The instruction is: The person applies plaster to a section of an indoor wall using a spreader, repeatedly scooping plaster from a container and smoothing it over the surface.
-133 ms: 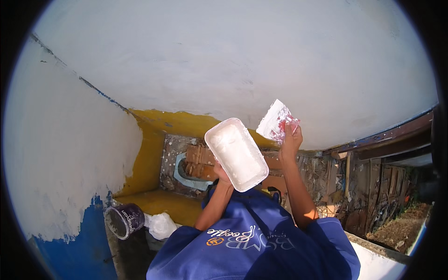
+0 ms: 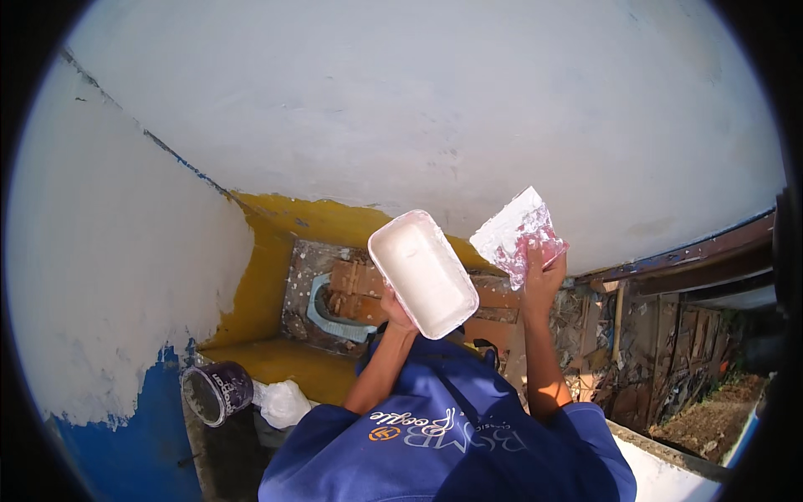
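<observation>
My left hand (image 2: 396, 308) is closed on the side of a white rectangular tub (image 2: 457, 263), tilted so its inside shows. White paste coats the bottom and walls of the tub. To the right, my right hand (image 2: 542, 283) pinches a flat reddish putty spreader (image 2: 519, 236) by its lower corner, and white paste is smeared over much of its face. A gap separates spreader and tub. Behind both rises a wall (image 2: 360, 117) coated whitish, with a yellow band (image 2: 330, 219) low down.
At lower left a dark paint bucket (image 2: 219, 393) lies tipped beside a crumpled white plastic bag (image 2: 283, 403). A pale blue squat toilet (image 2: 335, 325) is set in the floor among cardboard pieces (image 2: 351, 280). The left wall (image 2: 125, 251) is whitish over blue. Debris (image 2: 602, 326) lies at right.
My right hand has moved right and slightly down with the spreader, which has turned a little. The tub in my left hand has hardly moved.
</observation>
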`<action>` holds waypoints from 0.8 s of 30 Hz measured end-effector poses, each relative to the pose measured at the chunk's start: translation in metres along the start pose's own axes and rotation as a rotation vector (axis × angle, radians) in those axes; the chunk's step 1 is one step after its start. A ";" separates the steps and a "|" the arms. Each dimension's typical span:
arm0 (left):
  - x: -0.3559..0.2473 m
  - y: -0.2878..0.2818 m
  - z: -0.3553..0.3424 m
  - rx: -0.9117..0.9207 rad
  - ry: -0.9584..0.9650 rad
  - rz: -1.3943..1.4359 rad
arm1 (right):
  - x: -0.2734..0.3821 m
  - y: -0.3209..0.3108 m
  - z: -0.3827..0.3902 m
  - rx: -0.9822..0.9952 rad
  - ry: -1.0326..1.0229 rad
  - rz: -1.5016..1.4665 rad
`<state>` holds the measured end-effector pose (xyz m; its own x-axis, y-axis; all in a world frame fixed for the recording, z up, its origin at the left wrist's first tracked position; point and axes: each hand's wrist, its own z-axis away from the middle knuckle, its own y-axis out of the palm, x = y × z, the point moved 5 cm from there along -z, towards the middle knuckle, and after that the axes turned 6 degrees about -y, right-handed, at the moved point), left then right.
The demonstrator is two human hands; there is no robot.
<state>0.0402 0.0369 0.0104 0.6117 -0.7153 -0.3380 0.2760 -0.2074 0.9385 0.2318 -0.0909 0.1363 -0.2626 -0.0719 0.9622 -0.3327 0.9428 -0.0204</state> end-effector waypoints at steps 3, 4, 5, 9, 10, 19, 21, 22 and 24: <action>-0.009 0.004 -0.002 0.038 0.019 -0.048 | 0.050 0.010 0.021 0.160 -0.174 0.101; -0.010 0.005 -0.004 0.081 0.036 -0.013 | 0.053 0.013 0.025 0.276 -0.200 0.220; -0.006 0.009 -0.008 0.088 0.035 -0.004 | 0.064 0.013 0.023 0.274 -0.208 0.228; 0.005 0.011 -0.006 -0.123 0.008 -0.006 | 0.072 0.037 0.031 0.498 -0.361 0.452; 0.005 0.012 -0.005 -0.154 0.005 -0.013 | 0.072 0.043 0.029 0.509 -0.398 0.503; 0.015 0.012 -0.002 -0.144 -0.016 0.082 | 0.074 0.076 0.025 0.645 -0.377 0.629; 0.018 0.011 -0.003 -0.119 -0.040 0.101 | 0.074 0.081 0.022 0.651 -0.371 0.632; 0.020 0.010 -0.003 -0.094 -0.067 0.117 | 0.070 0.083 0.021 0.666 -0.372 0.638; 0.028 0.003 0.001 -0.063 -0.078 0.049 | 0.062 0.089 0.021 0.687 -0.372 0.640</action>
<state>0.0574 0.0153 0.0041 0.5672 -0.7736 -0.2827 0.2945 -0.1300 0.9468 0.1667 -0.0186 0.1885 -0.8011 0.1742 0.5726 -0.4495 0.4565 -0.7678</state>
